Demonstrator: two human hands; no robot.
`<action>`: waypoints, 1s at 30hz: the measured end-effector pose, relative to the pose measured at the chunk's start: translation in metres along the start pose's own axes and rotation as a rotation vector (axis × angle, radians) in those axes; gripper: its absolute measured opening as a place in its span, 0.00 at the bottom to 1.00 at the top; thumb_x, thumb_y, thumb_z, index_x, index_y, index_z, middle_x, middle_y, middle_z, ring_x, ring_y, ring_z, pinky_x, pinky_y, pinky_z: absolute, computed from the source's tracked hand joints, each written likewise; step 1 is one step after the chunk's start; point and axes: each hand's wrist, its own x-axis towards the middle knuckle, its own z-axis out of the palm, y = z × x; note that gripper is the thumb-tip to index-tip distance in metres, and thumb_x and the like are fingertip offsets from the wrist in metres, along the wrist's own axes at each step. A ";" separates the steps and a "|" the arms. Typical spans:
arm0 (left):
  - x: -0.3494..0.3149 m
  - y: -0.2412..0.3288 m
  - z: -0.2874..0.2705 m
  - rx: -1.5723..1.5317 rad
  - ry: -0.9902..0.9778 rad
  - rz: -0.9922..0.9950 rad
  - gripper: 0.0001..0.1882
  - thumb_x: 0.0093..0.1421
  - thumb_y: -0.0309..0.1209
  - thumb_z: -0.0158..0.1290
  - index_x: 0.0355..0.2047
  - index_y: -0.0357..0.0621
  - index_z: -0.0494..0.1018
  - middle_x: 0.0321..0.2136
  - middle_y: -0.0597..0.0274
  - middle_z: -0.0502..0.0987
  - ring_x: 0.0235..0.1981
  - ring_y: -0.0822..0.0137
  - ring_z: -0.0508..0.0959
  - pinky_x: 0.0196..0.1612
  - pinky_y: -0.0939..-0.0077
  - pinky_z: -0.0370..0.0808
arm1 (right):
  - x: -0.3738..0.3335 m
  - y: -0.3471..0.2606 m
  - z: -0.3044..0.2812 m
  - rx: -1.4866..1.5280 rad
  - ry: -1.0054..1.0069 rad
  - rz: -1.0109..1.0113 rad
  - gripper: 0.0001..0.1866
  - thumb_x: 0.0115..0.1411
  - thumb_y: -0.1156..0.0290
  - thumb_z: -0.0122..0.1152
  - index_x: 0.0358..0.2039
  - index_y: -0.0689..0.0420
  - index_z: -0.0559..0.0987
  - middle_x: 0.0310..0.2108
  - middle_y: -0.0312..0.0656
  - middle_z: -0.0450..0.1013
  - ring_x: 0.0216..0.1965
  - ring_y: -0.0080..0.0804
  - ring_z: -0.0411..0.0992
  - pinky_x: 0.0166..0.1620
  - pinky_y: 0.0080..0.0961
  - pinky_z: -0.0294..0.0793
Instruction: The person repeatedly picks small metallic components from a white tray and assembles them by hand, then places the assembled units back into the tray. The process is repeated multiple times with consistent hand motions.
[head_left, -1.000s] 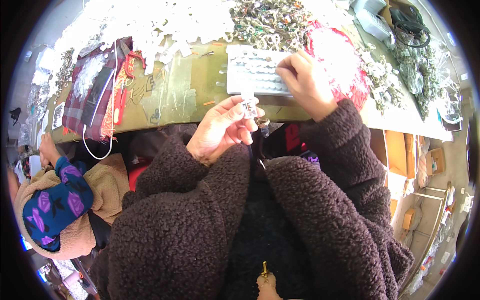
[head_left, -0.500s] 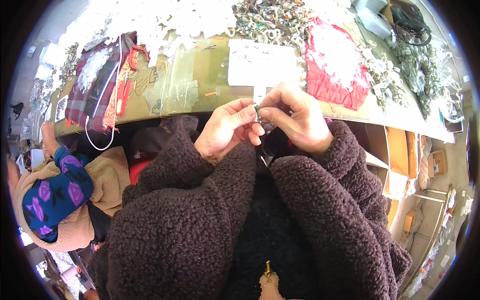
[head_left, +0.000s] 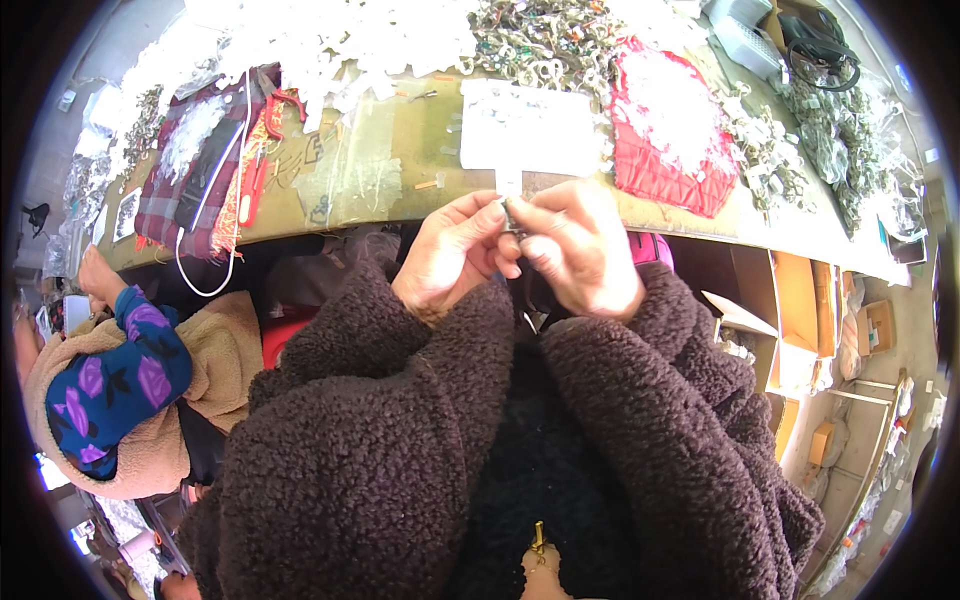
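Note:
Just in front of the table edge, my left hand (head_left: 450,248) and my right hand (head_left: 588,250) meet with their fingertips closed on one small metal piece (head_left: 511,224). A white tab (head_left: 509,184) sticks up from between the fingers, apparently part of that piece. Thumb and forefinger of each hand pinch it; the fingers hide most of its shape. Beyond my hands lies a white tray or sheet (head_left: 526,128) with small bits along its far side. To its right, a red cloth (head_left: 632,172) carries a heap of small white pieces.
Piles of small metal parts (head_left: 545,45) and white pieces (head_left: 345,45) cover the table's far side. Red-handled pliers (head_left: 290,100) lie left, near a plaid cloth (head_left: 155,215). A co-worker's patterned sleeve (head_left: 150,335) is at left; cardboard boxes (head_left: 795,300) stand below right.
My right hand has shifted slightly left and its fingers have closed further over the small metal piece. The white tab has moved a little left. My left hand keeps its pinch.

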 end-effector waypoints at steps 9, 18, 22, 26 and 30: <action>-0.002 0.010 0.003 0.245 -0.105 -0.187 0.13 0.65 0.30 0.49 0.45 0.34 0.70 0.35 0.51 0.78 0.23 0.71 0.77 0.28 0.78 0.77 | 0.017 0.007 -0.025 0.772 -0.299 0.718 0.11 0.57 0.76 0.62 0.41 0.63 0.76 0.33 0.41 0.75 0.34 0.24 0.73 0.40 0.22 0.72; 0.001 0.006 0.002 0.232 -0.097 -0.177 0.13 0.65 0.33 0.50 0.45 0.36 0.71 0.25 0.60 0.76 0.20 0.72 0.74 0.26 0.77 0.75 | -0.008 -0.002 -0.007 0.080 0.041 0.031 0.13 0.46 0.82 0.64 0.36 0.62 0.78 0.30 0.44 0.72 0.30 0.40 0.73 0.32 0.30 0.73; 0.005 -0.002 -0.007 0.161 -0.019 -0.094 0.14 0.67 0.36 0.47 0.45 0.37 0.71 0.19 0.64 0.72 0.18 0.71 0.72 0.24 0.78 0.71 | -0.013 -0.004 0.005 -0.007 0.077 -0.059 0.22 0.42 0.83 0.65 0.42 0.67 0.76 0.34 0.48 0.73 0.31 0.42 0.73 0.34 0.33 0.73; 0.004 -0.005 -0.005 0.199 0.025 -0.054 0.14 0.66 0.32 0.48 0.48 0.36 0.70 0.23 0.61 0.74 0.19 0.70 0.74 0.26 0.77 0.74 | -0.016 0.002 0.009 -0.100 0.089 -0.123 0.21 0.44 0.81 0.63 0.42 0.67 0.76 0.34 0.49 0.74 0.30 0.41 0.73 0.34 0.33 0.72; -0.007 -0.001 0.012 0.474 0.092 0.032 0.19 0.65 0.27 0.50 0.54 0.35 0.67 0.28 0.58 0.77 0.23 0.69 0.77 0.29 0.76 0.76 | -0.015 0.007 0.005 -0.114 0.127 -0.095 0.19 0.44 0.79 0.62 0.41 0.66 0.76 0.31 0.46 0.74 0.29 0.40 0.72 0.32 0.31 0.71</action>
